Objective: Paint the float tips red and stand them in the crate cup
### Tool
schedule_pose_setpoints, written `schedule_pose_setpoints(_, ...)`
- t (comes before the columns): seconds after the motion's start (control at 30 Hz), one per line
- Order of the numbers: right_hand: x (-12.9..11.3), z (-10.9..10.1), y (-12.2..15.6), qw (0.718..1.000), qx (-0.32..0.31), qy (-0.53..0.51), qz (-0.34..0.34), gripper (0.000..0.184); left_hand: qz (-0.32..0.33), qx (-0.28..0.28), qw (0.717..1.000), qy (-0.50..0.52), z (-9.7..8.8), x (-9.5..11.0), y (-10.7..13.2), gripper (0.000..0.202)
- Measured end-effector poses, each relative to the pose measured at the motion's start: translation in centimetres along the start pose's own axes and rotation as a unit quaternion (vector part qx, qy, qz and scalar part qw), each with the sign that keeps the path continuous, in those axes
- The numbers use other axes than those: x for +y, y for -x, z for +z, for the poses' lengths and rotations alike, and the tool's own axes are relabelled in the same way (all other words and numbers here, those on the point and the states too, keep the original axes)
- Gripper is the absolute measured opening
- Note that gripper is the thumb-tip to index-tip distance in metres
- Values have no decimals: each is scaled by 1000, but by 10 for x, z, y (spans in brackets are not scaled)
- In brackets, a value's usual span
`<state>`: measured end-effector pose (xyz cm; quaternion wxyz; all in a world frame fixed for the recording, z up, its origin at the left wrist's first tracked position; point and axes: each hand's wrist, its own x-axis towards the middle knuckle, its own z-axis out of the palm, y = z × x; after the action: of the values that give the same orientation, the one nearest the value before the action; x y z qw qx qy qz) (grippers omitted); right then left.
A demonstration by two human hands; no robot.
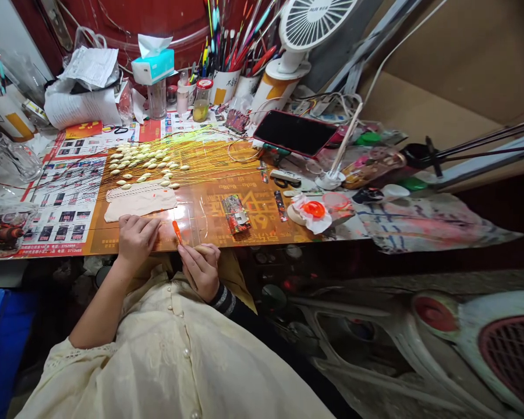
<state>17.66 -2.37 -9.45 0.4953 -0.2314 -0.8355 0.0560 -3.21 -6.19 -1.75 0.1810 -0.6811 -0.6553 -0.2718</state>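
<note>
At the table's front edge, just below a folded pale cloth [140,202], is my left hand [136,237]. Its fingers are bent and pressed together; whatever lies between them is hidden or too thin to make out. My right hand [201,267] is closed in a pinch around a small orange-tipped stick [177,231], which points up and away over the tabletop. Beyond the cloth lie several pale, spindle-shaped pieces [146,160] on long thin stems, spread in a bunch. The stems' tips turn bright yellow-green toward the back.
Right of my hands sits a paint-spotted small box [236,214]. Farther right, a cup of bright orange paint [313,209] stands in crumpled white wrapping. A phone [294,132] leans behind it. A white fan [317,23], a lidded jar [201,102] and a tissue box [153,67] line the back.
</note>
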Motion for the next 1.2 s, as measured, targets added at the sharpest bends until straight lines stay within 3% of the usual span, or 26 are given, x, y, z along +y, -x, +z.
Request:
schedule_pose_setpoints(0.37,0,-3,-1,1000,-1,-10,6,60,8,3,1000,-10,-3,2,-3,20)
schedule_pose_setpoints(0.63,4,-5,6,1000,-12,-22,-7,54,1,9,1000,-20,-6,-3,2,21)
schedule_pose_setpoints(1.0,-7,9,-3,998,-2,-32,-46,60,-16,40,999,-33,-14,-10,14,19)
schedule_pose_setpoints(1.2,-10,10,-6,999,-13,-17,-47,52,-26,34,999,-23,-13,-10,16,21)
